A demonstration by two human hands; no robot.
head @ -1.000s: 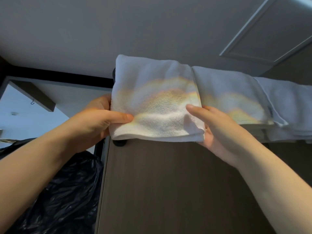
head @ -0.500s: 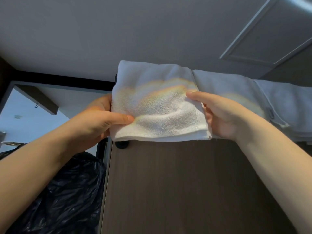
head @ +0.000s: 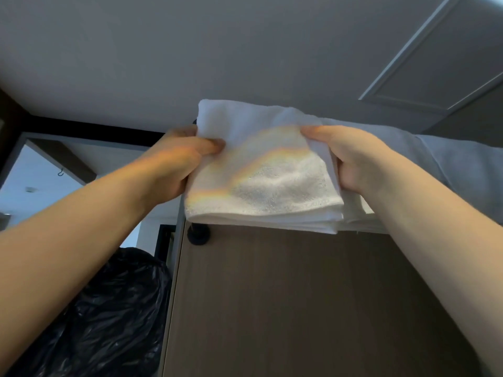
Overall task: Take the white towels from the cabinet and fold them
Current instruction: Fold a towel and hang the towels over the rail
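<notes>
As the white towel (head: 261, 175) seems soft and floppy, the left hand (head: 174, 164) and right hand (head: 351, 159) each pinch the edge nearest them.

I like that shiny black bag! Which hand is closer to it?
Left. The left hand grips the white towel on its left edge, above the black plastic bag; the right hand grips the opposite edge, farther away.

Folded white towel (head: 261, 172) atop cabinet (head: 299, 295); more towels (head: 408, 148) beside, right.
</notes>
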